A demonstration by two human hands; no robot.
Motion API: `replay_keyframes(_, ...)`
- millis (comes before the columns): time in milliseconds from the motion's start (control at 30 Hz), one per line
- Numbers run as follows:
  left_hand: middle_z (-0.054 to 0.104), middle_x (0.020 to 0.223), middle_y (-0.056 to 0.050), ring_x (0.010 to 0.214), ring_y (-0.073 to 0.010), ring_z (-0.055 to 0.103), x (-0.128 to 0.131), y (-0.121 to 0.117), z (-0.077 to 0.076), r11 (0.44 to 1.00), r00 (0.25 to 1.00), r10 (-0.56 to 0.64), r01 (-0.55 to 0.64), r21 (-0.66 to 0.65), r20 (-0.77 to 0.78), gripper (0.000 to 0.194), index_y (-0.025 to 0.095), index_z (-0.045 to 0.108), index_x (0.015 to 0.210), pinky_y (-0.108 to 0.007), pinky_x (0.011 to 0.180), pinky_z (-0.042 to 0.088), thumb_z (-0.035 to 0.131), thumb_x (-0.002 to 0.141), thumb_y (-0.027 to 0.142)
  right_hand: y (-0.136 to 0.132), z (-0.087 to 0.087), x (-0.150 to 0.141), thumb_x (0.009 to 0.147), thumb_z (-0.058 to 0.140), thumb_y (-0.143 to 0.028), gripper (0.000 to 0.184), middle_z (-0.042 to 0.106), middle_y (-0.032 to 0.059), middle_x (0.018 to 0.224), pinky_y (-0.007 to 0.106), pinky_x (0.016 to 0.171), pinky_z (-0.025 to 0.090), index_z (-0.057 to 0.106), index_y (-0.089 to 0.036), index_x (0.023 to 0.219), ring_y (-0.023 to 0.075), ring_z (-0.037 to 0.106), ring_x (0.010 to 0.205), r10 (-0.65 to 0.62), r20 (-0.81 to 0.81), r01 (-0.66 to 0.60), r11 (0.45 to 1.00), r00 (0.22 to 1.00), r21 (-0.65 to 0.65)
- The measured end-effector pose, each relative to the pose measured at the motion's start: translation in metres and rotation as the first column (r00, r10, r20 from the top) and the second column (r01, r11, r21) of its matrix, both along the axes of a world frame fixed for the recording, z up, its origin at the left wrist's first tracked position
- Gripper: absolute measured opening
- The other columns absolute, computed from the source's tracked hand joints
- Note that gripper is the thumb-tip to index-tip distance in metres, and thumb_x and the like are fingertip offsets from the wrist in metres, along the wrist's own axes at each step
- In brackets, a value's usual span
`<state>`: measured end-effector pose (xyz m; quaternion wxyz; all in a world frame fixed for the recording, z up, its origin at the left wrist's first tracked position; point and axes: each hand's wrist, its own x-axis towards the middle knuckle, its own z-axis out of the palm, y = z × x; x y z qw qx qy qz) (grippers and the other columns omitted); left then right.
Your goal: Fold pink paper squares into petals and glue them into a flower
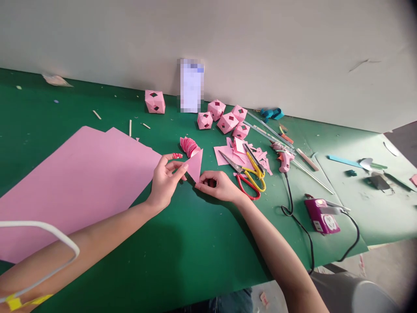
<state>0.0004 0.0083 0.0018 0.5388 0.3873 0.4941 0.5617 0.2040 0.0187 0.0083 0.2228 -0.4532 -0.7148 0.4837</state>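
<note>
Pink paper triangle (196, 166) up between my two hands, just over the green tabletop (182, 248), mid-scene. Left hand (164, 182): thumb and a finger pinch its left corner, the other fingers loosely curled. Right hand (220, 184): thumb and forefinger drawn together at its near, lower tip; whether the grip there is firm I cannot tell.

Handling, my judgement: next to no weight, card-like, stiff enough to hold flat from the corners, yet quick to crease or dent if squeezed mid-face. Not slippery, I would think. Best hold: light, at corners and edges, thumb flat against the face. The tips look the weakest part; a hard pinch could blunt them.

Just beyond the triangle, a fanned row of pink folded pieces (189, 146), curved, likely springy and easily knocked askew. To the left, large pink sheets (78, 174) overlap, reaching near my left forearm; broad, so probably floppy if lifted by one corner.

Far side: pink faceted paper shapes (228, 122) with cut-out openings, seemingly hollow and crushable. To the right, pink scraps (224, 156), red-handled scissors (249, 188) and yellow-handled scissors (261, 184); farther right, a pink glue gun (284, 160), corded.
</note>
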Motion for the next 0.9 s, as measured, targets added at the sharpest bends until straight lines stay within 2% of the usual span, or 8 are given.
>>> replay_keyframes(167,0.075,0.083,0.002,0.06,-0.0104,0.064,0.0004,0.0,-0.0002,1.0,1.0,0.005,-0.005,0.01,0.012,0.046,0.021,0.061,0.108,-0.028,0.064,0.053,0.091,0.078,0.038,0.0002,0.0021,0.001,0.088,0.073,-0.046,0.03,0.06,-0.0029,0.067,0.025,0.058,0.034,0.069,-0.019,0.078,0.0102,0.044,0.061,-0.03,-0.035,0.029,0.999,0.999,-0.031)
replay_keyframes(267,0.076,0.086,0.0,0.063,-0.0107,0.063,0.0008,-0.0006,0.0011,0.999,0.999,0.023,-0.024,0.022,0.025,0.047,0.021,0.061,0.107,-0.026,0.061,0.054,0.093,0.077,0.039,0.0008,-0.0003,0.0011,0.086,0.077,-0.051,0.034,0.062,-0.002,0.068,0.025,0.055,0.035,0.072,-0.018,0.08,0.01,0.046,0.059,-0.075,-0.088,0.069,0.995,0.993,-0.071)
replay_keyframes(333,0.076,0.087,-0.001,0.067,-0.0117,0.064,0.0011,-0.0012,0.0017,0.999,0.999,0.022,-0.023,0.032,0.036,0.047,0.021,0.062,0.107,-0.025,0.06,0.054,0.093,0.076,0.039,0.0018,-0.003,0.0001,0.084,0.079,-0.059,0.041,0.067,0.0001,0.071,0.025,0.054,0.039,0.075,-0.018,0.086,0.0109,0.051,0.06,-0.164,-0.165,0.146,0.983,0.973,-0.113)
replay_keyframes(433,0.076,0.093,-0.004,0.076,-0.0143,0.067,0.001,-0.0023,0.0005,0.998,0.999,-0.007,0.005,0.06,0.036,0.048,0.021,0.063,0.107,-0.023,0.059,0.054,0.095,0.075,0.038,0.0051,-0.0065,-0.0021,0.078,0.083,-0.071,0.054,0.071,0.0018,0.072,0.026,0.052,0.049,0.076,-0.018,0.091,0.0134,0.059,0.06,-0.335,-0.298,0.282,0.937,0.894,-0.207)
replay_keyframes(533,0.076,0.103,-0.007,0.089,-0.0174,0.07,0.0002,-0.0029,-0.0026,0.996,0.999,-0.041,0.041,0.078,0.001,0.045,0.021,0.064,0.11,-0.022,0.059,0.054,0.093,0.079,0.037,0.0081,-0.0072,-0.0027,0.073,0.086,-0.073,0.058,0.07,0.0011,0.068,0.026,0.051,0.053,0.075,-0.019,0.09,0.0148,0.064,0.062,-0.418,-0.359,0.342,0.904,0.834,-0.256)
replay_keyframes(667,0.075,0.106,-0.008,0.091,-0.0198,0.071,-0.0003,-0.0023,-0.0032,0.995,0.996,-0.083,0.086,0.06,-0.042,0.043,0.021,0.064,0.11,-0.023,0.058,0.054,0.089,0.082,0.041,0.0078,-0.0037,0.0011,0.075,0.087,-0.069,0.053,0.069,0.0007,0.068,0.026,0.053,0.056,0.073,-0.019,0.086,0.0137,0.063,0.061,-0.39,-0.376,0.303,0.914,0.841,-0.269)
replay_keyframes(800,0.073,0.095,-0.005,0.084,-0.0197,0.071,0.0007,-0.0029,0.0003,0.991,0.989,-0.132,0.133,0.012,-0.065,0.046,0.021,0.062,0.104,-0.025,0.059,0.056,0.091,0.078,0.046,0.0052,-0.0006,0.0033,0.077,0.086,-0.068,0.052,0.068,0.0005,0.071,0.026,0.056,0.057,0.069,-0.019,0.082,0.0126,0.062,0.061,-0.276,-0.368,0.186,0.947,0.888,-0.262)
replay_keyframes(900,0.072,0.09,-0.003,0.08,-0.0189,0.071,0.0012,-0.0043,0.0009,0.991,0.988,-0.131,0.129,-0.033,-0.077,0.052,0.021,0.063,0.109,-0.027,0.063,0.059,0.093,0.075,0.046,0.0038,-0.0013,0.0009,0.078,0.085,-0.069,0.052,0.068,0.0003,0.072,0.024,0.054,0.056,0.069,-0.02,0.084,0.0131,0.063,0.063,-0.245,-0.33,0.172,0.956,0.912,-0.236)
